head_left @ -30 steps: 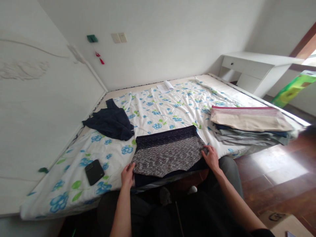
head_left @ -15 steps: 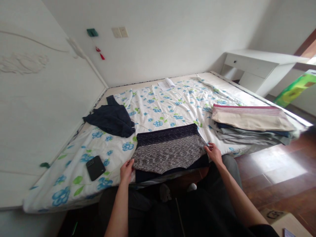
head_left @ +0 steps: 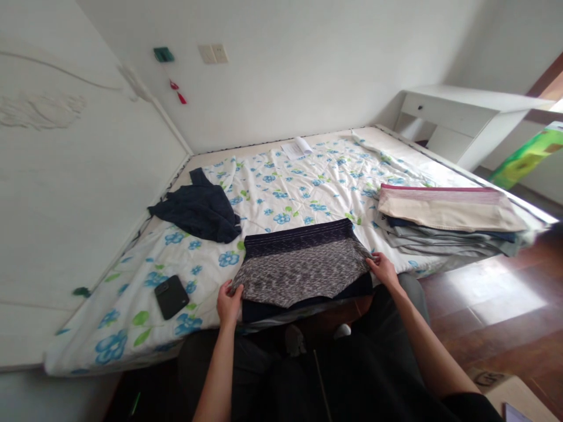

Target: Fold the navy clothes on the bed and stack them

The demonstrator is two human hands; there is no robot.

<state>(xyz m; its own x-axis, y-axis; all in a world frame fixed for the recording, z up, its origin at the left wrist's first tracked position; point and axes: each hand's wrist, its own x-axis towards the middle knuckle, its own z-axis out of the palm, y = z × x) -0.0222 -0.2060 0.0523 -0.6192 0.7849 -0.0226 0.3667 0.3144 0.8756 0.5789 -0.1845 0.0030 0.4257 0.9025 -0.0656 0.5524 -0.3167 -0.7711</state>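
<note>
A mottled grey knit garment [head_left: 303, 272] with a dark navy band along its far edge lies spread on the near edge of the bed. Whether it is a sweater or shorts I cannot tell. At its left corner, my left hand [head_left: 229, 303] pinches the fabric between thumb and fingers. My right hand [head_left: 382, 268] is closed on the opposite corner, so the cloth stretches between both hands. Dark navy fabric [head_left: 360, 287] shows beneath the near edge of the grey part, towards my lap.
The bed has a blue-flowered sheet [head_left: 281, 199]. A crumpled navy garment [head_left: 197, 208] and a black phone [head_left: 171, 298] lie left. Folded clothes [head_left: 448, 214] are stacked right, papers [head_left: 297, 149] lie at the back, and a white desk [head_left: 453, 120] stands beyond. A cardboard box [head_left: 514, 395] sits lower right.
My left hand has shifted slightly right and its grip on the left corner has changed, with the fingers now further over the cloth. My right hand stays at the right corner.
</note>
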